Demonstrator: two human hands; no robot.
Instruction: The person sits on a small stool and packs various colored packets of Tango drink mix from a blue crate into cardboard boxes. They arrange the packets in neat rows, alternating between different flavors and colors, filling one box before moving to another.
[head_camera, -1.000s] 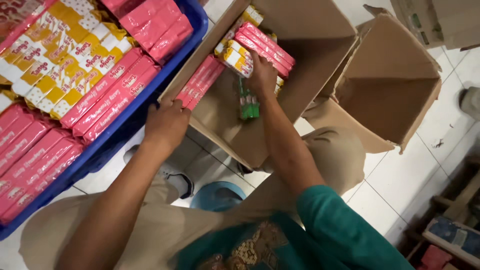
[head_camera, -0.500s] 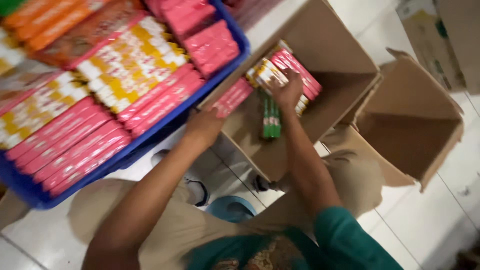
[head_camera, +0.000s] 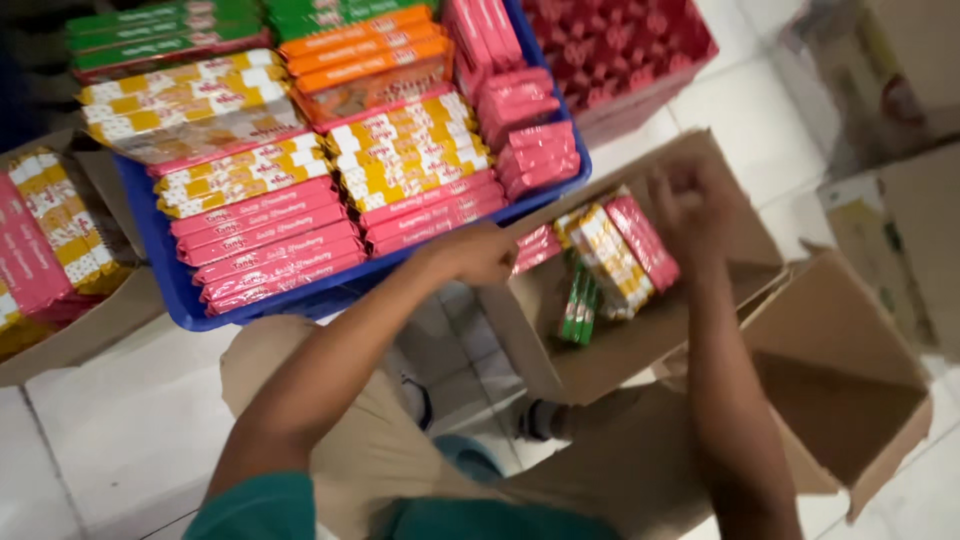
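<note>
Left hand (head_camera: 478, 255) curled at edge of cardboard box (head_camera: 600, 370), touching pink packs (head_camera: 535, 248). Right hand (head_camera: 690, 205) blurred above box; grip unclear

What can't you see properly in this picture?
- Head view: right hand is motion-blurred, so its grip cannot be told.
- Left hand covers part of the pink packs at the cardboard box edge.
- Box bottom: hidden under packets.
- Red crate: cut off by the top edge.
</note>
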